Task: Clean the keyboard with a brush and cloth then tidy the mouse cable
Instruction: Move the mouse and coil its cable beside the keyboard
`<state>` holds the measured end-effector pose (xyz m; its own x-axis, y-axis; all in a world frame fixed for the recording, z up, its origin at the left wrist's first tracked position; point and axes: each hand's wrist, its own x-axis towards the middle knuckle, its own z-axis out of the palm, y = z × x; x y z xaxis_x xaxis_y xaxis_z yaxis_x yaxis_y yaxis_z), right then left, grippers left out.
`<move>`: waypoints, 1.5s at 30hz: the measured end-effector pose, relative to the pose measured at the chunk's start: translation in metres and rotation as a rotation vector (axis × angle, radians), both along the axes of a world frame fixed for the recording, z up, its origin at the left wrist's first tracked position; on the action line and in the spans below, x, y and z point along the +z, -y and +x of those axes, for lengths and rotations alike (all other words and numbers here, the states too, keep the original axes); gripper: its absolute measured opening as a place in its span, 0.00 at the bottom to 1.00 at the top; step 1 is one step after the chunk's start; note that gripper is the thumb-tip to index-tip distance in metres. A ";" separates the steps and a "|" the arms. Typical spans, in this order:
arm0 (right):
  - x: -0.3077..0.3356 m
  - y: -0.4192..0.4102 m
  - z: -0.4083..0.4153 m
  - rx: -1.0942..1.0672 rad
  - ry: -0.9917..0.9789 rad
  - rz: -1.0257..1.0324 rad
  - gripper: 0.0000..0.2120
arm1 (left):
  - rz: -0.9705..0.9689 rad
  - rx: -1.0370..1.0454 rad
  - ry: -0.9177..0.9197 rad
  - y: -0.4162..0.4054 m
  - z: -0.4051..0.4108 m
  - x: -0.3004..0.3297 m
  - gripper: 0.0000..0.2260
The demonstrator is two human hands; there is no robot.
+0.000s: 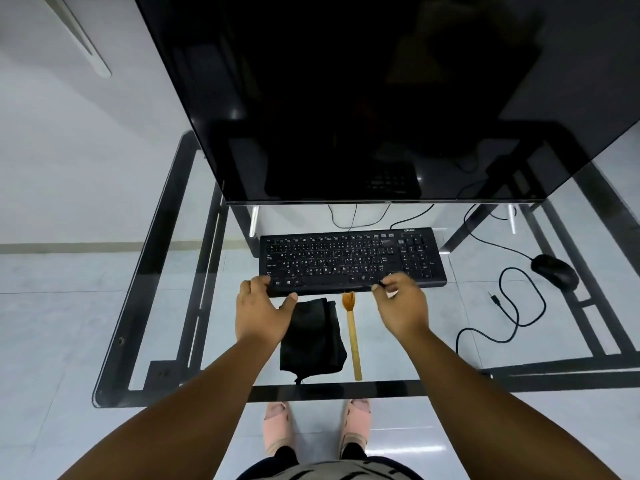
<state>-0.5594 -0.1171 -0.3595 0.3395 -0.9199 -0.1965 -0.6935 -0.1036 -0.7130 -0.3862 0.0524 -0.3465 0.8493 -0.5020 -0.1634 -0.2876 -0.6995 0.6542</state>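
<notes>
Both hands grip the keyboard's (349, 261) near edge, left hand (261, 311) and right hand (401, 306) with fingers curled round it, cloth (311, 337) and brush (352, 332) between them on the worktop (166, 271).

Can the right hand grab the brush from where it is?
Probably yes. The brush lies bare on the glass just beside the right hand, with only the cloth on its far side.

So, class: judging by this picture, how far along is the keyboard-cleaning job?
Nothing looks done yet. The brush and black cloth lie untouched on the glass desk. In hand: the left hand and right hand are both at the keyboard front edge. Left: brushing, wiping, then tidying the mouse cable, which sprawls in loose loops.
</notes>
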 end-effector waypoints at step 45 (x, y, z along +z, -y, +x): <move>0.002 0.150 0.009 0.147 -0.262 0.053 0.62 | 0.206 -0.130 -0.076 0.097 0.089 -0.004 0.50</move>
<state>-0.5507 -0.2671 -0.3571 0.4001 -0.8507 -0.3410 -0.8346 -0.1844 -0.5191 -0.2968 -0.0443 -0.3508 0.7610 -0.5559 -0.3344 -0.3400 -0.7807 0.5243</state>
